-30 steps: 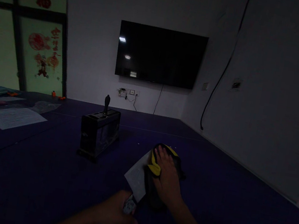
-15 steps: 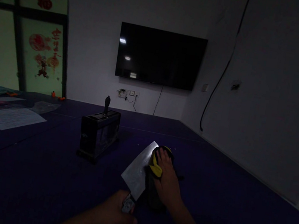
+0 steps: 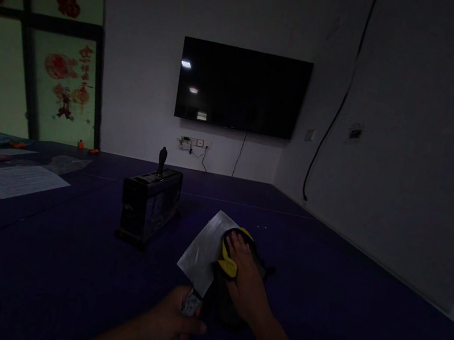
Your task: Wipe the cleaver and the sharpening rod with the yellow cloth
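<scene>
My left hand [image 3: 170, 322] is closed round the handle of a cleaver [image 3: 202, 251], whose broad steel blade stands tilted and rests against a black and yellow knife sharpener [image 3: 228, 262] on the dark purple table [image 3: 45, 256]. My right hand [image 3: 246, 279] lies flat on top of the sharpener with its fingers stretched forward, pressing it down. Most of the sharpener is hidden under that hand.
A black knife block [image 3: 148, 203] with one dark handle sticking up stands to the left of the blade. Papers [image 3: 18, 180] and plastic lie at the far left. A dark TV [image 3: 242, 87] hangs on the back wall; a white wall runs along the right.
The cleaver blade has slid forward along the sharpener, more of it now showing beyond my right hand. Both hands have shifted slightly left.
</scene>
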Motion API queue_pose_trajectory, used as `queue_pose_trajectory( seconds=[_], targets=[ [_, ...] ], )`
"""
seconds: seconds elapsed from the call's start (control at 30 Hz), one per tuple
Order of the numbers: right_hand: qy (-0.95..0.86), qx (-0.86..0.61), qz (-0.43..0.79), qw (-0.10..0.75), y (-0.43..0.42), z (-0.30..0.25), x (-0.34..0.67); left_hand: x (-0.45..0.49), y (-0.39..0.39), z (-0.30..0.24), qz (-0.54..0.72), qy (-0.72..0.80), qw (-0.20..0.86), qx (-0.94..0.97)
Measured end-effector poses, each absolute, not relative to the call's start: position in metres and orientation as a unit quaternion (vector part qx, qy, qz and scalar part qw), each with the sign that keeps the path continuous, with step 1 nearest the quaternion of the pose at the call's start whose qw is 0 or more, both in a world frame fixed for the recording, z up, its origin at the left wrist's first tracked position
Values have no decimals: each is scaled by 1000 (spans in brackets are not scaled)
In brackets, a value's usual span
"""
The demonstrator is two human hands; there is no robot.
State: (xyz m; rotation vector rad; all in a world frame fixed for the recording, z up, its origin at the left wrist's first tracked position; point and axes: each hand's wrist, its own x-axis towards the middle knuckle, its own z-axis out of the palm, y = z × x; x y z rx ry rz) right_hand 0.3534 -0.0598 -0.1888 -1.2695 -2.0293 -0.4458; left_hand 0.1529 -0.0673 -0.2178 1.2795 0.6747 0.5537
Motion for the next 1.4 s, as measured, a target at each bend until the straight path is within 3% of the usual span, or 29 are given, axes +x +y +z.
queue_pose_trajectory(
  seconds=[0.63, 1.03, 1.4],
  targets=[
    [-879, -393, -62, 263, -88, -178, 321, 156, -59, -221, 275, 298, 710, 576],
    [-898, -365, 3, 245, -97, -173, 312, 155, -68, -215, 274, 405, 669, 559],
    [-906, -359, 27, 221, -99, -171, 306, 159, -68, -217, 282, 337, 653, 617]
  ],
)
